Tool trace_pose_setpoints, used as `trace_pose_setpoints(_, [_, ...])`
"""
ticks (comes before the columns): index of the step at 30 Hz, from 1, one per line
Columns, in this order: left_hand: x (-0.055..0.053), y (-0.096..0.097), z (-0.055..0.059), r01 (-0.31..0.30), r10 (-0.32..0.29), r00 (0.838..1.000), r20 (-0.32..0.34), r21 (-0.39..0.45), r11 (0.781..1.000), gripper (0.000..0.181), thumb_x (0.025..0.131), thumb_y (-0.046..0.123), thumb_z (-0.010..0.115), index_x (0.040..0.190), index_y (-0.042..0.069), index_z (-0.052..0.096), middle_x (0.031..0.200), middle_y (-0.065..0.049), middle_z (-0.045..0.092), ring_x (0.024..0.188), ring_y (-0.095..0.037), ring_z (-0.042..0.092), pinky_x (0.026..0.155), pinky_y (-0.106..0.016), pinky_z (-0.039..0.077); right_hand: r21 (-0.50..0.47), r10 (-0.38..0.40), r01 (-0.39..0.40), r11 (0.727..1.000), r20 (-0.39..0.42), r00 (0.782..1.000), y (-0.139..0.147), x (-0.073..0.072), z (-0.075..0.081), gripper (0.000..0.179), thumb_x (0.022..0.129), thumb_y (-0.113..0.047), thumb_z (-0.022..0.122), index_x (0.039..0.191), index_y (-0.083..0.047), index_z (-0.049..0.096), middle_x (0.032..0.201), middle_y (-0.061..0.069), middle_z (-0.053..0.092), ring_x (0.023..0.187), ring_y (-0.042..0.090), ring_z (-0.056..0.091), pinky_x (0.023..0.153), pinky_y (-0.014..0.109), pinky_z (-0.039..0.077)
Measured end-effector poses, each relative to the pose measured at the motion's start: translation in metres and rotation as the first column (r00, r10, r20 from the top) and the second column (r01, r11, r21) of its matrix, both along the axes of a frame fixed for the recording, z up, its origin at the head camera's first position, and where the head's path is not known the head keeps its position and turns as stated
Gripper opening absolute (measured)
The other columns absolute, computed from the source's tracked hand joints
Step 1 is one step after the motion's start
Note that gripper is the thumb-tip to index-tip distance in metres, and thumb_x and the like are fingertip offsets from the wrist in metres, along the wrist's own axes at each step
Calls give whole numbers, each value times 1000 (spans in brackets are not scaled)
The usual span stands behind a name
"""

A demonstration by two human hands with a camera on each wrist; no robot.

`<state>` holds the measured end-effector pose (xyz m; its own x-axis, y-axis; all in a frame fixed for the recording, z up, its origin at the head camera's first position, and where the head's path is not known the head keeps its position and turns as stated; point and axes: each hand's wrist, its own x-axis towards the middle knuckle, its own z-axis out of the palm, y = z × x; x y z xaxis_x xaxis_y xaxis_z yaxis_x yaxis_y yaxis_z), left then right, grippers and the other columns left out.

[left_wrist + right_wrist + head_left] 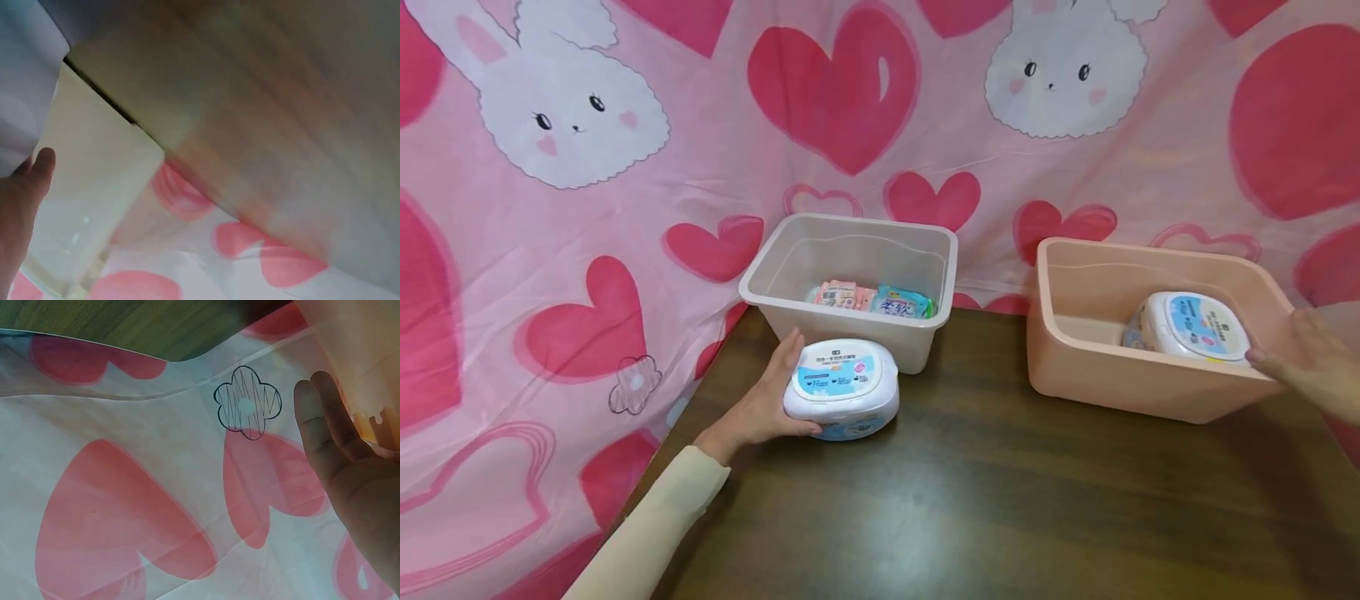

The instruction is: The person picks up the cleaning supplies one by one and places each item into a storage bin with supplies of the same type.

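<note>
My left hand [767, 400] grips a white oval lidded tub [842, 390] with a blue label, its thumb near the front and its fingers behind the left side. The tub is in front of the off-white plastic bin [842, 321]. Inside that bin lie pink packets [842, 294] and a blue-green packet [901, 302]. At the right, my right hand [1318, 362] is against the right front corner of a peach bin [1105, 383], with straight fingers along its outer wall in the right wrist view. A second white tub [1198, 325] sits tilted in the peach bin.
A dark brown wooden table [985, 492] lies under both bins. Behind and to the left hangs a pink cloth [715, 125] printed with hearts and rabbits. A gap of table separates the two bins.
</note>
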<state>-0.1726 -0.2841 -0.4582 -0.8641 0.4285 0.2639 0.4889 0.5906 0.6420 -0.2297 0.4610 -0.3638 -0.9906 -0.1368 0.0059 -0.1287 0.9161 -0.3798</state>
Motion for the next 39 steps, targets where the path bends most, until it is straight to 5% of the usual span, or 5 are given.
trace_pose_setpoints(9, [14, 27, 0, 2, -4, 980, -200, -7, 1000, 94, 67, 45, 92, 149, 28, 50, 163, 0, 30, 124, -22, 43, 86, -43, 54, -41, 12, -12, 999, 3, 1000, -3, 2, -2, 102, 103, -50, 45, 146, 14, -21, 149, 40, -27, 140, 51, -27, 112, 61, -18])
trace_pose_setpoints(22, [25, 79, 11, 42, -22, 958, -285, 63, 997, 84, 66, 46, 92, 140, 24, 60, 151, 4, 47, 115, -17, 48, 82, -36, 51, -29, -33, 35, 999, 58, 998, -16, 7, 4, 102, 102, -54, 42, 146, 8, -26, 149, 38, -29, 139, 52, -28, 109, 69, -15])
trace_pose_setpoints(30, [22, 115, 34, 132, -76, 937, -342, 145, 981, 78, 74, 59, 83, 139, 24, 59, 150, 2, 48, 117, -20, 49, 85, -37, 52, -32, -51, 53, 998, 63, 997, -20, 2, 4, 105, 100, -59, 44, 148, 6, -25, 151, 35, -29, 139, 56, -24, 107, 74, -12])
trace_pose_setpoints(35, [12, 139, 54, 191, -93, 903, -419, 199, 961, 76, 81, 70, 70, 137, 20, 59, 149, -1, 49, 121, -22, 50, 89, -37, 52, -50, -33, 36, 998, 63, 997, -25, 2, 3, 104, 101, -56, 44, 148, 8, -22, 152, 34, -29, 140, 52, -27, 109, 68, -17])
trace_pose_setpoints(39, [0, 157, 77, 233, -76, 869, -489, 268, 935, 74, 81, 63, 74, 136, 15, 58, 147, -5, 50, 127, -25, 48, 96, -39, 51, -49, -26, 29, 998, 69, 997, -28, 1, 2, 103, 101, -56, 43, 148, 7, -23, 152, 34, -29, 140, 51, -28, 108, 68, -18])
